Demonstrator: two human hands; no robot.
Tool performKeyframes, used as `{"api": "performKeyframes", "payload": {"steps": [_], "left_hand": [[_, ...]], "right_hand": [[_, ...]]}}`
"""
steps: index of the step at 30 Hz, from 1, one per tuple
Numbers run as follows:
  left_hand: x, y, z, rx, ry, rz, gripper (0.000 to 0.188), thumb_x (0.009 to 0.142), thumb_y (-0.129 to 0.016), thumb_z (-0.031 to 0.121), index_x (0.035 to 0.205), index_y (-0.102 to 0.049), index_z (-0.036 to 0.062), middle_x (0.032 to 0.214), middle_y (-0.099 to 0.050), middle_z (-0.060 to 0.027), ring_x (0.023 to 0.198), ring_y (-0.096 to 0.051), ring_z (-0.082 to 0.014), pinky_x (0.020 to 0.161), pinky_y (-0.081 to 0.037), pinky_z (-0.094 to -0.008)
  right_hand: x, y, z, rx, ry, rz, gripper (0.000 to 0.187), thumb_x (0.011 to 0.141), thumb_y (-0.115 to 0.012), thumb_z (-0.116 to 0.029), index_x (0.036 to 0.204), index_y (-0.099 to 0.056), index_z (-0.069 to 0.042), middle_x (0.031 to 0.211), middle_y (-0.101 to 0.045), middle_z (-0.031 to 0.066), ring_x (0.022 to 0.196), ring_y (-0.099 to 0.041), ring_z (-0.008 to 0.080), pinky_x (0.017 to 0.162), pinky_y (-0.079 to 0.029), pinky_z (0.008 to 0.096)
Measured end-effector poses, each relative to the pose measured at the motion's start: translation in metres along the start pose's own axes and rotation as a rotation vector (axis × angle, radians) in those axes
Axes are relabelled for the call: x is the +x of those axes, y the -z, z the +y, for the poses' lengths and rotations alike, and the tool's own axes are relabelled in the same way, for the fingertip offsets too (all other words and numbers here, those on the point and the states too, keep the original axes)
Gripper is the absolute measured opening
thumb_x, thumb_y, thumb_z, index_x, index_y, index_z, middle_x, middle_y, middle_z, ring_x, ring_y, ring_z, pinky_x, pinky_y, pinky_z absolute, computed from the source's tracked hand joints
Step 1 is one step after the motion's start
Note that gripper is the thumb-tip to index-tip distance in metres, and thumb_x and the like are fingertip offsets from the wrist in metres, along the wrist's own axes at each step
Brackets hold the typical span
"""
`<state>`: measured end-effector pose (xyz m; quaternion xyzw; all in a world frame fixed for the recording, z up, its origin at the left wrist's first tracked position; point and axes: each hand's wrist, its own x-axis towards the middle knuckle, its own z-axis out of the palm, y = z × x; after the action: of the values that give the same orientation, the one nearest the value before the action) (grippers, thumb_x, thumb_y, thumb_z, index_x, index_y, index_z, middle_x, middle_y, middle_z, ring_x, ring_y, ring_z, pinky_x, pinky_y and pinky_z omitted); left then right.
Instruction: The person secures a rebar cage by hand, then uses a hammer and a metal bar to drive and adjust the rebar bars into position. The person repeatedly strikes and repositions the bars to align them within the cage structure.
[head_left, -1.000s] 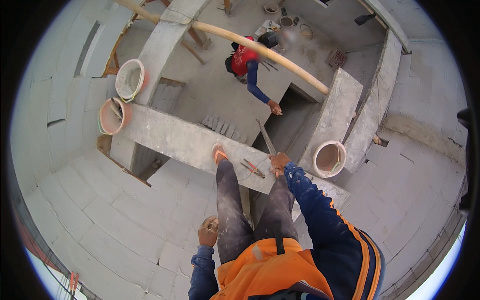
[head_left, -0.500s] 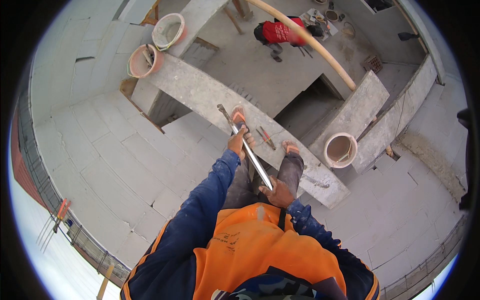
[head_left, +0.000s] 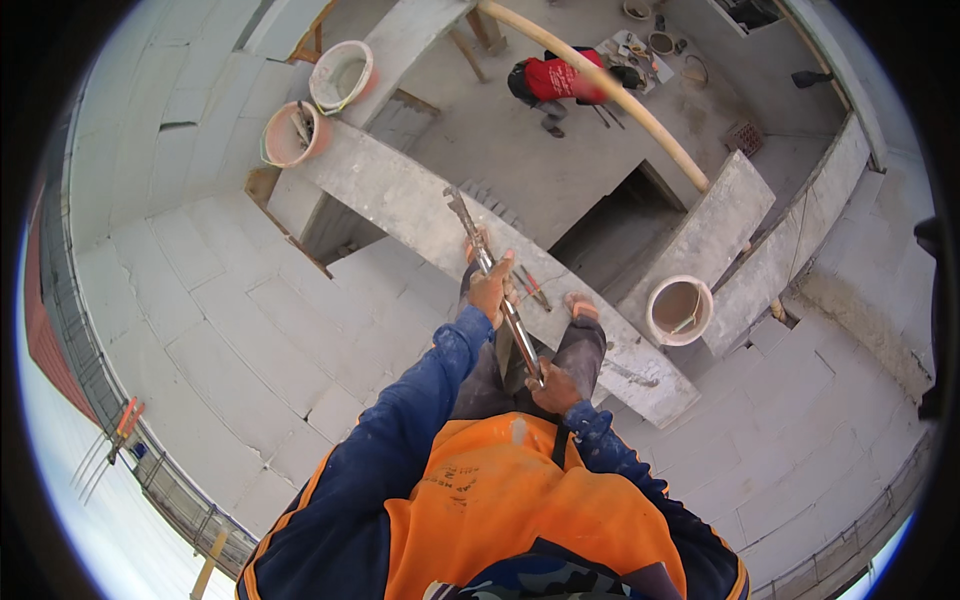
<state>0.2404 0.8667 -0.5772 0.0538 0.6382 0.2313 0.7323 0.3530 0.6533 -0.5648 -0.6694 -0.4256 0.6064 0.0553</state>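
Observation:
My left hand (head_left: pixel 491 291) is closed around the upper half of a long, silvery metal bar (head_left: pixel 518 332) with a rough, notched far tip. Its lower end sits in my right hand (head_left: pixel 556 388), whose fingers wrap it close to my waist. The bar slants from upper left to lower right, in front of my legs. Below it, a pair of red-handled pliers (head_left: pixel 537 288) lies on the grey plank (head_left: pixel 400 205) between my sandalled feet. The exact kind of the bar does not show.
Two buckets, one pale inside (head_left: pixel 343 76) and one holding tools (head_left: pixel 296 134), stand at the plank's far left end. Another bucket (head_left: pixel 679 310) is to the right. Beyond the plank, the floor drops to a lower level where a person in red (head_left: pixel 556 80) bends down.
The bar has turned in my hands, and its notched tip shows from another side. Both hands have shifted slightly, the left one a little right and down.

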Motion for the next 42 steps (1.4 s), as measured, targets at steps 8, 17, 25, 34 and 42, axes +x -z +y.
{"api": "performKeyframes", "payload": {"steps": [8, 17, 25, 34, 42], "left_hand": [[0.01, 0.018, -0.006, -0.147, 0.075, 0.057, 0.032, 0.094, -0.071, 0.036, 0.08, -0.049, 0.0174, 0.058, -0.043, 0.0039, 0.046, -0.042, -0.014, 0.047, -0.04, -0.033], [0.011, 0.05, -0.031, -0.194, 0.186, 0.086, 0.031, 0.101, -0.062, 0.04, 0.083, -0.046, 0.0209, 0.064, -0.032, 0.0065, 0.051, -0.038, -0.0093, 0.049, -0.04, -0.028], [0.019, 0.095, -0.015, -0.134, 0.198, 0.158, 0.037, 0.099, -0.061, 0.049, 0.085, -0.044, 0.02, 0.063, -0.031, 0.0086, 0.049, -0.034, -0.0055, 0.046, -0.037, -0.0223], [0.028, 0.208, -0.015, -0.334, 0.257, 0.176, 0.031, 0.102, -0.057, 0.045, 0.092, -0.051, 0.0161, 0.064, -0.038, 0.0089, 0.05, -0.039, -0.0046, 0.047, -0.04, -0.0217], [0.0, 0.323, -0.064, -0.497, 0.395, 0.227, 0.029, 0.101, -0.06, 0.042, 0.094, -0.054, 0.0147, 0.065, -0.045, 0.0086, 0.05, -0.043, -0.0026, 0.046, -0.042, -0.0198]], "right_hand": [[-0.005, 0.012, -0.012, 0.283, 0.025, -0.091, 0.031, 0.091, -0.07, -0.032, 0.102, -0.062, -0.004, 0.076, -0.064, 0.0103, 0.069, -0.064, 0.0245, 0.068, -0.051, 0.0402], [0.006, 0.029, -0.019, 0.777, -0.03, -0.627, 0.035, 0.101, -0.06, -0.042, 0.094, -0.064, -0.007, 0.069, -0.062, 0.0013, 0.054, -0.059, 0.0112, 0.047, -0.045, 0.0281], [0.178, 0.012, 0.224, 0.411, 0.067, -0.148, 0.029, 0.101, -0.052, -0.034, 0.11, -0.066, -0.009, 0.092, -0.071, 0.0069, 0.08, -0.068, 0.0178, 0.065, -0.054, 0.0326], [0.336, 0.084, 0.36, 0.611, -0.553, -0.041, 0.042, 0.091, -0.053, -0.054, 0.114, -0.057, -0.02, 0.102, -0.064, 0.0078, 0.108, -0.054, 0.0387, 0.077, -0.046, 0.0544], [0.41, 0.11, 0.242, 1.062, -0.8, 0.328, 0.079, 0.091, -0.054, -0.071, 0.14, -0.044, -0.01, 0.146, -0.044, 0.0275, 0.131, -0.045, 0.0548, 0.104, -0.042, 0.0632]]}}
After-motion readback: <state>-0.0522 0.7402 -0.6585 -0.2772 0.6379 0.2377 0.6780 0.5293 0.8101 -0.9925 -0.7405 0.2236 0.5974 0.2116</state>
